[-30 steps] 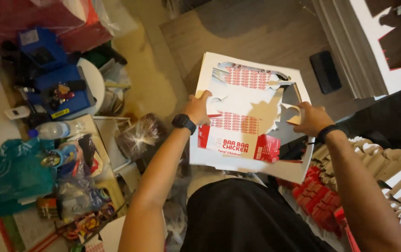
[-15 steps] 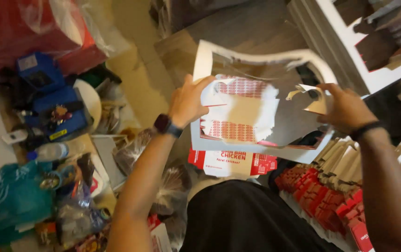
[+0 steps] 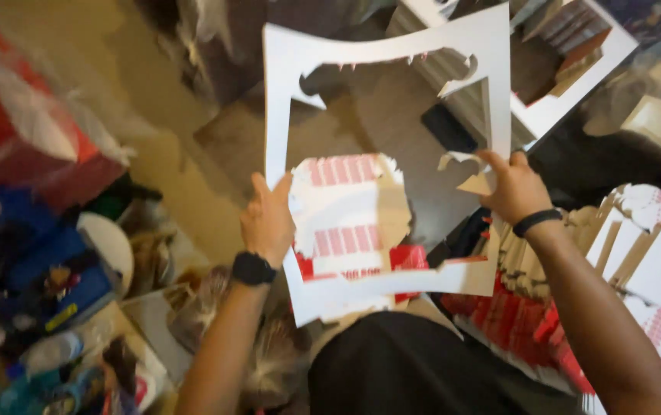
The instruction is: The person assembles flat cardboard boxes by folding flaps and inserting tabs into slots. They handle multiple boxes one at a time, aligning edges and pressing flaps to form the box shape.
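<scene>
Bare forearms without sleeves; black watch (image 3: 253, 269) on left wrist; thin black band (image 3: 536, 222) on right wrist; black top (image 3: 415, 369)

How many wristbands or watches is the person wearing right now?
2. A black watch sits on the left wrist, below the left hand gripping the white cardboard frame. A thin black band circles the right wrist, below the right hand.

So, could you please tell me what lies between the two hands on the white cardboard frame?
In the head view, between the left hand and right hand sits the red-and-white punched-out carton blank, then the white frame's open cut-out.
</scene>
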